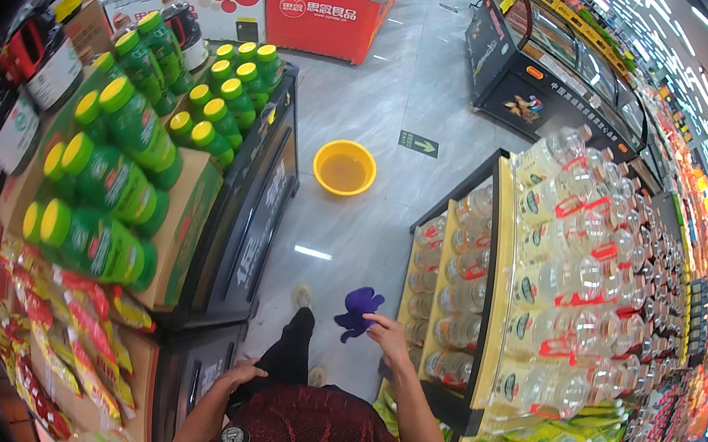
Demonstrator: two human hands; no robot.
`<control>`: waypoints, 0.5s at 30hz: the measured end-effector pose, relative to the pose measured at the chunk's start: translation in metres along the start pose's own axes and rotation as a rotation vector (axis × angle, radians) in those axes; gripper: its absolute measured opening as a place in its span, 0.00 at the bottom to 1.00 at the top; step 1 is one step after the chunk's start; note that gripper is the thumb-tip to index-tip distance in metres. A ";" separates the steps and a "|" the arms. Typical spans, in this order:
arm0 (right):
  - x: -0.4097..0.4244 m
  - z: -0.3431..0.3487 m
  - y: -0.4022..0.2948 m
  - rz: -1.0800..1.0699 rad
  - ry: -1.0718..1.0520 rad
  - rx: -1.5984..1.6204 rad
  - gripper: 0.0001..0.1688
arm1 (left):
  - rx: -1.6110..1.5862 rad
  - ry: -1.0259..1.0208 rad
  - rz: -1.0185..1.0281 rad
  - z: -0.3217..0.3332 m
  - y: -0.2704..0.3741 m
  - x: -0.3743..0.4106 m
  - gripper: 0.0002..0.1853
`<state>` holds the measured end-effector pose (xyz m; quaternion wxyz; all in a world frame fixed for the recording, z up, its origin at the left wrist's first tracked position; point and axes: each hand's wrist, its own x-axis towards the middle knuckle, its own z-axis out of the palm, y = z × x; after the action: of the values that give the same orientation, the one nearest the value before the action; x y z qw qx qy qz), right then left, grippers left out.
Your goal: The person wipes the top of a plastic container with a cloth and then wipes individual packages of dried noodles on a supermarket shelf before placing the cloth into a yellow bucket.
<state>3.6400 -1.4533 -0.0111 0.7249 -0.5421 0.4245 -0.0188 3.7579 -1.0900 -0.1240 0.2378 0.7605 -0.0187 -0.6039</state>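
A crumpled purple cloth (358,313) hangs from the fingers of my right hand (389,340), in front of me over the tiled floor. My left hand (243,373) is low beside my thigh, near the dark display stand on the left; its fingers look loosely extended and I see nothing in it. Farther ahead on the floor stands a round yellow plastic basin (344,167) with murky liquid in it, well beyond both hands.
Green bottles with yellow caps (116,181) top the left stand (242,228). Large clear jugs with red handles (563,277) fill the right shelf. Ahead are a red chest freezer (328,12) and a dark display freezer (539,91). A grey tiled aisle (352,234) runs between the stands.
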 end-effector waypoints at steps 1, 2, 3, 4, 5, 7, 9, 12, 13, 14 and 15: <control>0.016 -0.001 -0.011 -0.009 0.034 -0.096 0.17 | -0.046 -0.012 0.033 -0.012 0.018 0.016 0.41; 0.033 -0.002 -0.019 -0.017 0.068 -0.190 0.17 | -0.092 -0.024 0.065 -0.025 0.037 0.030 0.40; 0.048 -0.002 -0.032 -0.024 0.108 -0.280 0.17 | -0.068 -0.038 0.074 -0.042 0.065 0.039 0.40; 0.060 0.002 -0.044 -0.139 0.127 -0.409 0.17 | -0.048 -0.052 0.071 -0.057 0.090 0.043 0.40; 0.074 0.005 -0.058 -0.253 0.144 -0.538 0.17 | -0.026 -0.066 0.067 -0.070 0.109 0.048 0.39; 0.106 0.006 -0.084 -0.433 0.178 -0.721 0.17 | 0.077 -0.096 0.062 -0.091 0.130 0.072 0.40; 0.142 0.012 -0.101 -0.546 0.209 -0.829 0.18 | 0.091 -0.177 0.034 -0.111 0.161 0.078 0.40; 0.192 0.024 -0.138 -0.522 0.224 -0.720 0.16 | 0.075 -0.194 0.006 -0.125 0.157 0.112 0.39; 0.210 0.024 -0.145 -0.536 0.237 -0.683 0.16 | 0.080 -0.208 0.014 -0.130 0.168 0.118 0.39; 0.232 0.026 -0.157 -0.549 0.249 -0.660 0.16 | -0.062 -0.212 -0.002 -0.140 0.177 0.122 0.36; 0.249 0.025 -0.171 -0.557 0.275 -0.631 0.16 | -0.132 -0.187 -0.039 -0.151 0.202 0.117 0.34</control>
<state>3.8894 -1.6256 -0.0204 0.4281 -0.8229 0.3400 -0.1549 3.9814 -1.2545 -0.1293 0.2726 0.6839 0.0138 -0.6766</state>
